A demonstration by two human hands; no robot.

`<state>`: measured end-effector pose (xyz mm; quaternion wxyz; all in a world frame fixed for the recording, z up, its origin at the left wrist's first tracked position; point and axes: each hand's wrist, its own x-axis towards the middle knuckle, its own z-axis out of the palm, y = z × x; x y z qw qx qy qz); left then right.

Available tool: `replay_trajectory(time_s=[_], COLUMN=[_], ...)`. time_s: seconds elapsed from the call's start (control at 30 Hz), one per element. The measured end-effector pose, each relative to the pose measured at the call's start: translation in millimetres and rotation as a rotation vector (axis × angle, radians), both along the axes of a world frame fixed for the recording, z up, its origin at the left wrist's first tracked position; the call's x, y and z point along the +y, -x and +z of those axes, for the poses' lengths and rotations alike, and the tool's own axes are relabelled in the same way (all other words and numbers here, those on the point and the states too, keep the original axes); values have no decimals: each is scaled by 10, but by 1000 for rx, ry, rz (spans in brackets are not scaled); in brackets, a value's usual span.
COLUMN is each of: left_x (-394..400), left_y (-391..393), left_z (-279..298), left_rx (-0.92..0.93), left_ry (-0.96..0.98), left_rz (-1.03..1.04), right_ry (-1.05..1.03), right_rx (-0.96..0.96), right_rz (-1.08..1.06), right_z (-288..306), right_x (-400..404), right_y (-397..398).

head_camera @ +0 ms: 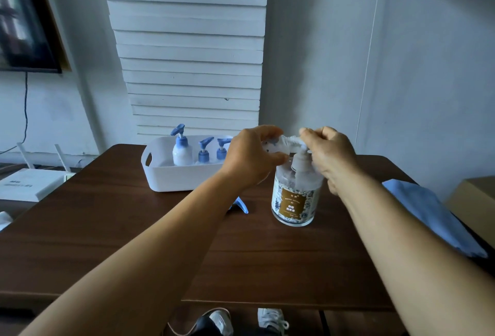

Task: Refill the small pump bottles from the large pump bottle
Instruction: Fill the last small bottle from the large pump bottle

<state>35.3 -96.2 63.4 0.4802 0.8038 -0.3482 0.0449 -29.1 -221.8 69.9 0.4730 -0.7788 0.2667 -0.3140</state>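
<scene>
The large clear pump bottle (294,197) with a brown label stands on the dark wooden table (134,228), right of centre. My right hand (332,153) is curled over its white pump head (293,140). My left hand (251,159) holds a small clear bottle (272,146) up at the pump's nozzle; most of that bottle is hidden by my fingers. A blue pump cap (240,205) lies on the table beside the large bottle. Three small bottles with blue pumps (182,148) (205,152) (222,148) stand in a white basket (171,177) behind.
A folded blue cloth (431,218) lies at the table's right edge, with a cardboard box (474,201) beyond it. A white router (32,183) sits on a lower surface at the left. The wall is close behind the table. Shoes (272,318) show below the front edge.
</scene>
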Motion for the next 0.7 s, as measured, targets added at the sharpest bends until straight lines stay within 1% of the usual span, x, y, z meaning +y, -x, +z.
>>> replay_trajectory(time_s=[0.07, 0.27, 0.43, 0.6, 0.7], left_x=[19, 33, 17, 49, 30], left_y=[21, 14, 40, 30, 44], left_z=[-49, 78, -45, 55, 39], left_rx=[11, -11, 24, -3, 1], left_ry=[-9, 5, -11, 12, 9], left_rz=[1, 4, 3, 4, 10], right_ry=[-11, 83, -38, 10, 0], right_rx=[5, 83, 19, 47, 35], right_rz=[-17, 50, -19, 33, 20], right_z=[-75, 177, -83, 149, 79], right_x=[37, -26, 65, 19, 23], right_y=[-4, 22, 6, 25, 40])
